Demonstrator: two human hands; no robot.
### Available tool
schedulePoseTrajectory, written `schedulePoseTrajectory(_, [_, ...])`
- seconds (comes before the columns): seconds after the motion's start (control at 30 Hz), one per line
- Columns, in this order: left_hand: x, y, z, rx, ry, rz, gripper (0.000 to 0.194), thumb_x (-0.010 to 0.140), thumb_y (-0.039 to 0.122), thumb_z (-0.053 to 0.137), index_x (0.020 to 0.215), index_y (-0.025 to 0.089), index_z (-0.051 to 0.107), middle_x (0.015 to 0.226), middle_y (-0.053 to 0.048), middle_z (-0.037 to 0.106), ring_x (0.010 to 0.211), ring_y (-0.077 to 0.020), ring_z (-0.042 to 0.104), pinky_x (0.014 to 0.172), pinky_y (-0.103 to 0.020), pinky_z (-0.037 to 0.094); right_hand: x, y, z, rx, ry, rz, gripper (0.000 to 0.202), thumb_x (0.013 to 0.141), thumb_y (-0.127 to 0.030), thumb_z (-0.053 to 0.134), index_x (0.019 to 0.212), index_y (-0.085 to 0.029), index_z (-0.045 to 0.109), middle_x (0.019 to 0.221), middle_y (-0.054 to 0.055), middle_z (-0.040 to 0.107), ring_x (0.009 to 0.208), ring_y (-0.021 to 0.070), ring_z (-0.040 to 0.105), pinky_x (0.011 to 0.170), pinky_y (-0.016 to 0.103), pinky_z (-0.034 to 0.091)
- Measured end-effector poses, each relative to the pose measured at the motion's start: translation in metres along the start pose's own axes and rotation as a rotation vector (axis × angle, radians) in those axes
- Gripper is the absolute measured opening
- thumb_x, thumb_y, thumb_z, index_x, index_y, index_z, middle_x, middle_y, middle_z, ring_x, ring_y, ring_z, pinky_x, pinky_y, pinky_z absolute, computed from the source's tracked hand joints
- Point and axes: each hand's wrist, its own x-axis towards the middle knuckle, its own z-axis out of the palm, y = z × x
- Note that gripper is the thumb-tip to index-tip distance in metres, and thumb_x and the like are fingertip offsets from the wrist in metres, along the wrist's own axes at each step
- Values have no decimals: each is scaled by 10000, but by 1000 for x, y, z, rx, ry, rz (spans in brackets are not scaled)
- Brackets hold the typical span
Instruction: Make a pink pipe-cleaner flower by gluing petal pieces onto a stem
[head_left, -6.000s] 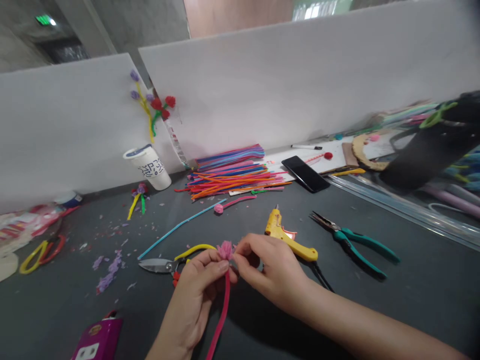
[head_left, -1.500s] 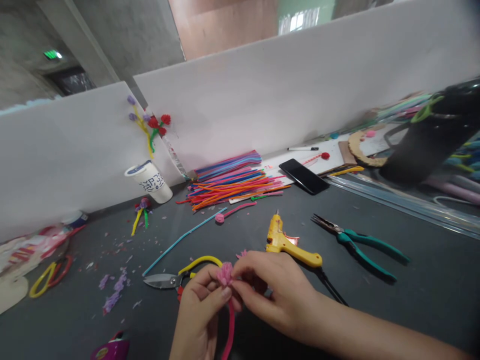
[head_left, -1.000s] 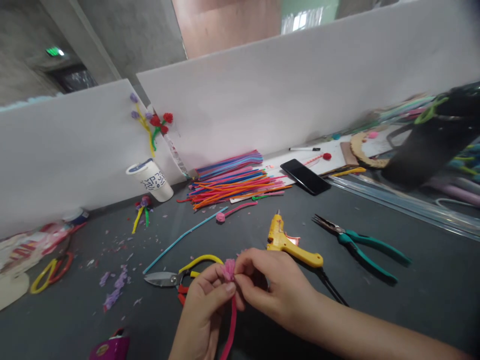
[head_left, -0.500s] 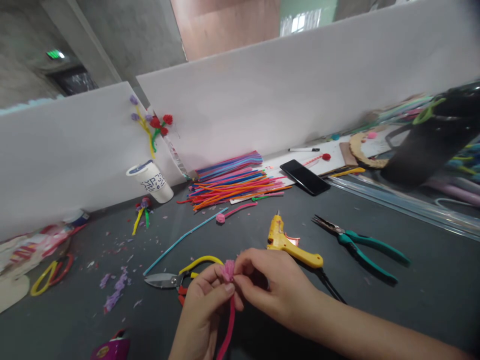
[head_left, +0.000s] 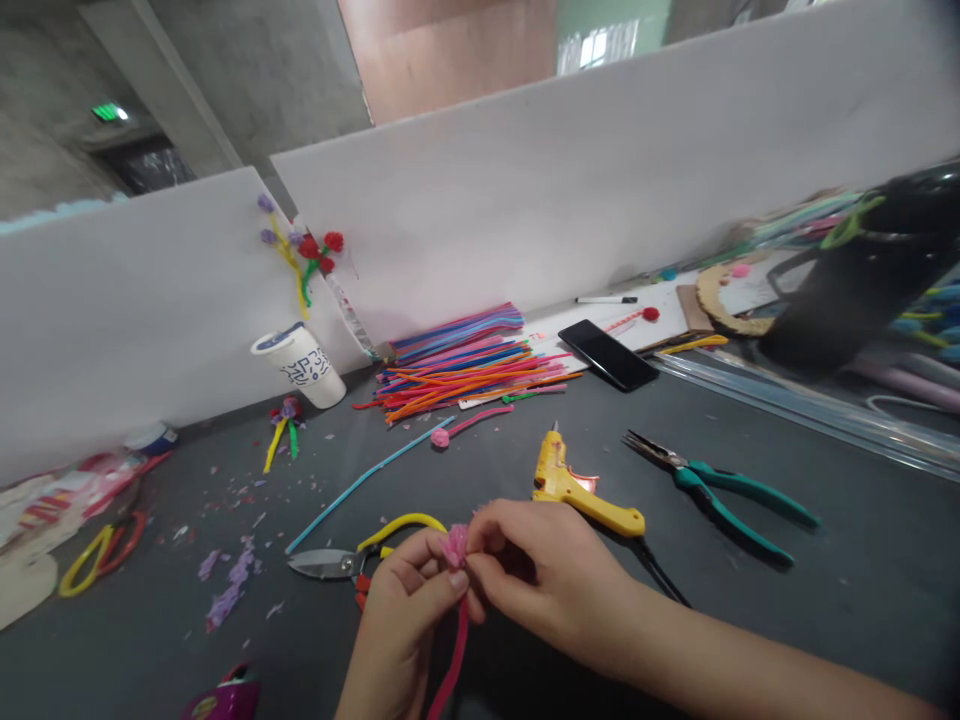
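A pink fuzzy flower head (head_left: 454,545) on a pink stem (head_left: 454,660) is held low in the middle of the view. My left hand (head_left: 409,610) pinches it just under the head, thumb in front. On the right side of the head, my right hand (head_left: 547,580) has its thumb and index finger pressed together at the pink strands. Scissors (head_left: 326,563) with yellow and red handles lie beside my left hand, partly hidden by it. Just beyond my right hand is a yellow glue gun (head_left: 585,495).
Green-handled pliers (head_left: 739,500) lie at the right. Farther back are pipe cleaners (head_left: 457,375), a phone (head_left: 607,355), a paper cup (head_left: 304,368) and a white partition (head_left: 525,200). Purple scraps (head_left: 236,585) are scattered at the left.
Both hands keep their grip on the pink flower. Its top strands look slightly more spread, and the view has shifted a little.
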Motion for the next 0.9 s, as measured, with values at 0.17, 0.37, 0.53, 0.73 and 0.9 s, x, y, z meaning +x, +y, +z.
schedulePoseTrajectory(0.17, [-1,1,2,-5,21,-21,138,611,182,759,663,138,640,580,19,605,492,-81,526,527,-188,369,0,-1,0,-2,8,-9,118,763,-88,524,735,-192,571,581,-48,617,500,89,522,519,187,379])
schedulePoseTrajectory(0.37, [-2,2,2,-1,29,-44,141,614,186,761,669,140,639,568,23,603,494,-78,525,533,-185,370,0,-2,-1,-1,25,-25,113,770,-98,515,730,-191,566,585,-41,621,498,91,522,513,189,390])
schedulePoseTrajectory(0.53, [-2,1,2,-14,32,-42,160,605,194,776,669,147,636,570,26,600,500,-80,517,534,-188,369,0,0,0,-12,22,-24,113,770,-99,518,738,-191,575,588,-42,616,502,90,522,515,189,388])
schedulePoseTrajectory(0.73, [-1,-1,-1,-4,11,-48,147,620,198,767,699,133,661,568,9,605,511,-91,518,539,-193,371,0,0,0,4,31,-34,106,769,-97,522,735,-182,574,589,-37,620,501,88,524,510,187,383])
schedulePoseTrajectory(0.9, [0,-3,-2,-1,11,-58,166,623,215,774,725,142,666,586,11,608,520,-94,528,573,-201,393,-1,1,1,-4,17,-32,107,776,-102,516,750,-186,576,601,-34,628,506,92,529,512,190,389])
